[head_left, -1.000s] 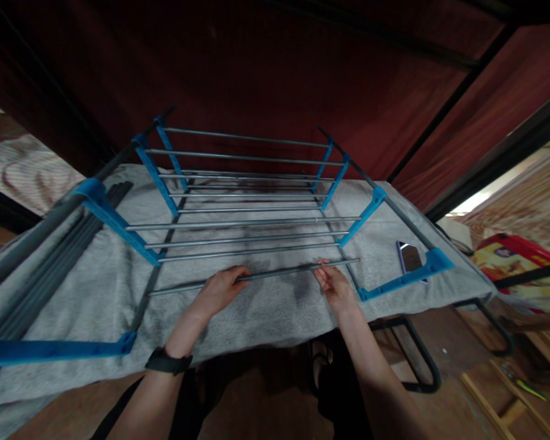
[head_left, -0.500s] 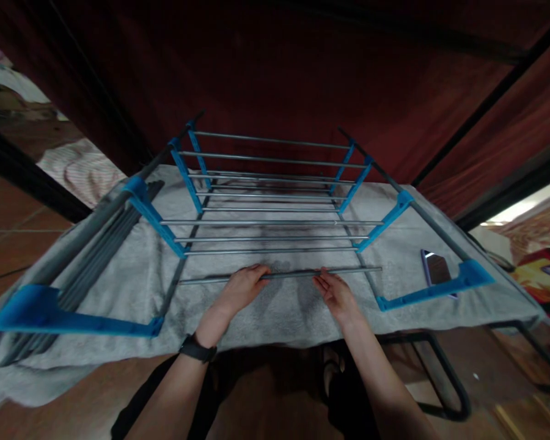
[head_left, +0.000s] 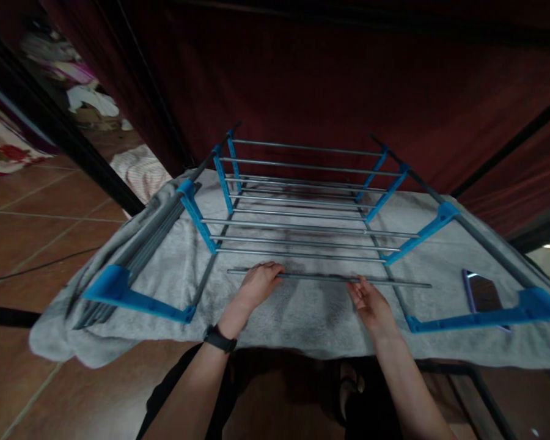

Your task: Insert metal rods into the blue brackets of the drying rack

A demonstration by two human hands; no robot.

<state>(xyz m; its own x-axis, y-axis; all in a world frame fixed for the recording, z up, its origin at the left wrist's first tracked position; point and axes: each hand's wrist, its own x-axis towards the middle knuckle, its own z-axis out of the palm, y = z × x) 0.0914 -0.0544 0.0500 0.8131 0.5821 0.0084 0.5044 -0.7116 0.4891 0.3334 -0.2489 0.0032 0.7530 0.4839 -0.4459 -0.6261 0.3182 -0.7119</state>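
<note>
Both of my hands grip one thin grey metal rod (head_left: 316,277), which lies crosswise near the front of a partly built rack. My left hand (head_left: 262,284) closes round the rod left of its middle, a dark watch on that wrist. Fingers and thumb of my right hand (head_left: 369,302) pinch it further right, palm turned partly up. The rod's right end reaches past the rack's right lower tube; its left end stops inside the left one. Blue plastic brackets (head_left: 199,217) join the rack's side tubes, with several rods (head_left: 297,242) fixed across behind. The nearest blue brackets, left (head_left: 142,299) and right (head_left: 476,319), hold no rod.
A grey blanket (head_left: 311,324) covers the surface under the rack. Spare grey tubes (head_left: 151,235) lie at its left side. A phone (head_left: 482,292) rests by the right front bracket. Behind hangs a dark red curtain (head_left: 302,79); black posts (head_left: 68,122) frame the space.
The view has turned left. Relative to the rack, the rod has shifted right, its left end now inside the left tube. My right hand has moved further from my left.
</note>
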